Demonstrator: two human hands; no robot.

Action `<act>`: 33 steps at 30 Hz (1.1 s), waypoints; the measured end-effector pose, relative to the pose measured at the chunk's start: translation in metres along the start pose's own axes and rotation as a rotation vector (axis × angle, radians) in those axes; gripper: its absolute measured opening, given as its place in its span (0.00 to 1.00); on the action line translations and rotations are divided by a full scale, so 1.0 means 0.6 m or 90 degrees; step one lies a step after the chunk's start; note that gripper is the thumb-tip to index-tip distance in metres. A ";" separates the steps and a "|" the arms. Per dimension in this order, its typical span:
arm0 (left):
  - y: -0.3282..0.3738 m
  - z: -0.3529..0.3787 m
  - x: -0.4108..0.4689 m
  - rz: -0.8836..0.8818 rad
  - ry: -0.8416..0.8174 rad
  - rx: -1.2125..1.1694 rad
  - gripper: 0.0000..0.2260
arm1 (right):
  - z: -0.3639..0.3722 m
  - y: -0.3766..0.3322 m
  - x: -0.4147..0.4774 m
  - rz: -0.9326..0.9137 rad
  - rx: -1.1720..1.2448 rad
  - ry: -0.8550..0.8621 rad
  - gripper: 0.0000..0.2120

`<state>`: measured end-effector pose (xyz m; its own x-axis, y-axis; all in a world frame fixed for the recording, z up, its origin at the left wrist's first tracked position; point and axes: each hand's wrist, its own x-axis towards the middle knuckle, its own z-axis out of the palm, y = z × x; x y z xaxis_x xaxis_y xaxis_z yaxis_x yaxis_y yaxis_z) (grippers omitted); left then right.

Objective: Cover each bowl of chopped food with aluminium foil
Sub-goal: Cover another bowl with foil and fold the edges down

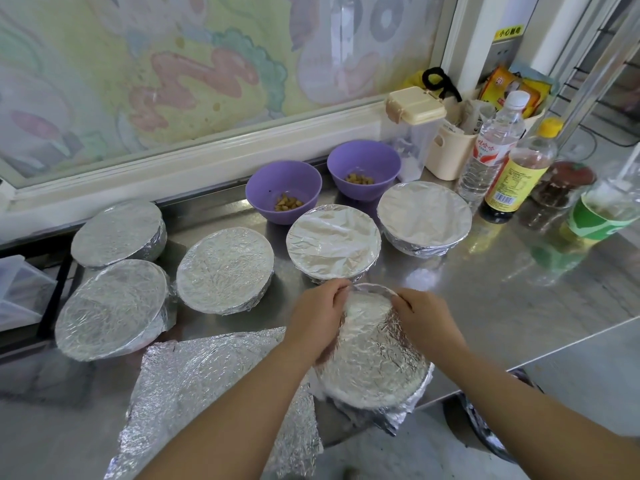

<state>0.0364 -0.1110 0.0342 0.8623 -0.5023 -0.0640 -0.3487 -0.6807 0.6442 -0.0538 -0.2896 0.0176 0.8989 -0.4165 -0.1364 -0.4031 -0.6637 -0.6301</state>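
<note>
Aluminium-foil covering job on a steel surface [502, 299], head view.

Done: five bowls are sealed, with foil drawn tight over the rims. They are the back-left bowl [119, 233], front-left bowl [112, 310], middle bowl [225, 270], centre-right bowl [334, 242] and far-right bowl [424, 218]. Their contents are hidden under the foil.

In hand: the sixth bowl [374, 362] is at the near edge of the surface, with its foil cover [367, 313] laid across the top. The left hand [318, 317] and right hand [426, 323] flank its far rim. The fingers of both curl over the edge and pinch the foil cover against the rim. The near side looks crimped already, so this bowl is judged nearly finished.

Left to do: two uncovered bowls stand behind the covered row, the left purple bowl [284, 190] and the right purple bowl [363, 169]. Each holds a small heap of yellow-brown chopped pieces. A crumpled spare foil sheet [214, 393] lies beside the left forearm, likely meant for one of them.

Other containers, right rear:
- clear canister [412, 140] with a cream lid and white powder at the bottom
- cream caddy [450, 157] holding packets
- clear water bottle [491, 157]
- yellow-capped bottle [519, 178] with dark liquid low down
- jar [561, 188] of dark contents
- green-labelled bottle [602, 216]
</note>
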 end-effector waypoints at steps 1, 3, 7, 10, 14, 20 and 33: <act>0.003 -0.004 -0.004 0.011 0.021 0.022 0.13 | -0.002 0.006 -0.005 0.024 -0.003 0.004 0.22; 0.007 -0.008 -0.019 0.049 0.076 0.069 0.14 | -0.008 0.014 -0.011 0.070 -0.015 -0.009 0.17; 0.003 0.021 -0.073 0.082 0.106 0.184 0.23 | -0.029 -0.006 -0.009 0.039 -0.009 -0.006 0.21; 0.004 0.049 -0.092 0.000 0.049 0.198 0.35 | -0.029 -0.030 0.012 -0.032 0.046 -0.030 0.16; 0.001 0.045 -0.085 -0.050 -0.007 0.194 0.35 | -0.010 -0.028 0.029 0.004 0.067 -0.054 0.12; 0.009 0.038 -0.077 -0.037 -0.018 0.190 0.34 | -0.007 -0.013 0.012 0.050 0.107 -0.038 0.15; 0.013 0.030 -0.055 0.421 0.101 0.235 0.16 | -0.083 0.018 -0.030 0.089 0.009 -0.099 0.21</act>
<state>-0.0015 -0.1096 0.0275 0.4645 -0.8031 0.3731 -0.8854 -0.4134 0.2126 -0.0830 -0.3201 0.0513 0.8503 -0.4029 -0.3387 -0.5247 -0.5971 -0.6068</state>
